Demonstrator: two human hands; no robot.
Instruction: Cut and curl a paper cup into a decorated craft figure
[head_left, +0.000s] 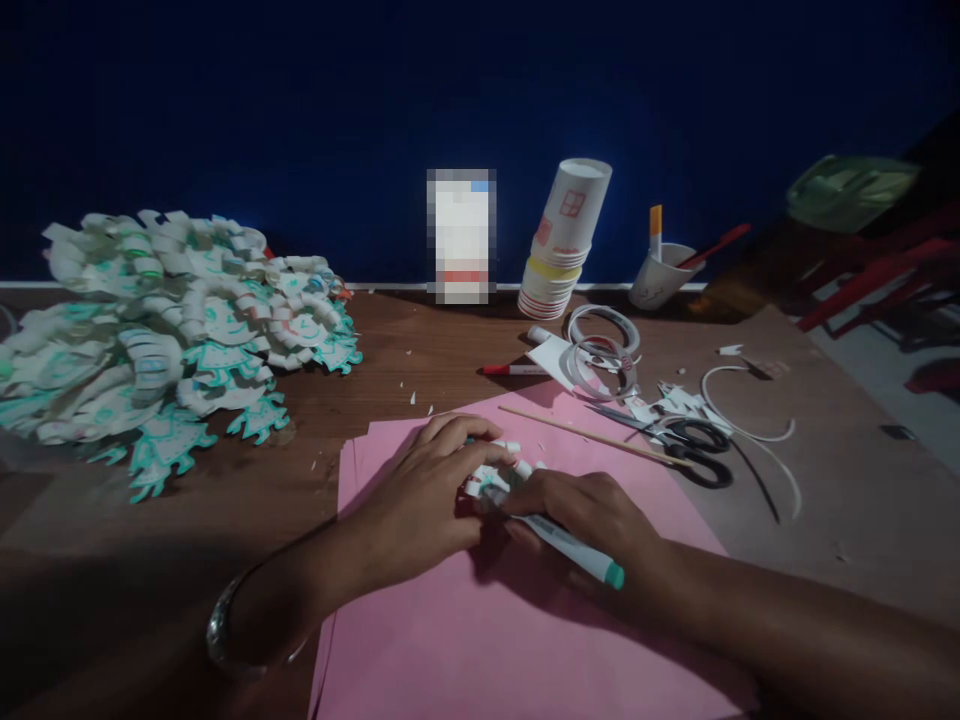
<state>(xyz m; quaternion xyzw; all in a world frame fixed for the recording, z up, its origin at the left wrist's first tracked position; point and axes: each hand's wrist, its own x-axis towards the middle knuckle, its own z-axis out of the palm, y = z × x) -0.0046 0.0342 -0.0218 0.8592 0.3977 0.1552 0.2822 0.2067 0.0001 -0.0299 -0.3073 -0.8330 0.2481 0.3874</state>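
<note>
My right hand grips a white marker with a green end, its tip side pointing down and left. Under the fingers of my left hand is a small white paper figure with curled paper pieces, mostly covered by both hands. The left fingers bend round it and hold it over the pink paper sheets. At the far left lies a heap of similar paper figures with green outlines and curled white strips.
Black-handled scissors and a thin wooden stick lie to the right, near curled paper strips and scraps. A red marker lies beyond the pink sheets. Stacked paper cups and a cup with pens stand along the back.
</note>
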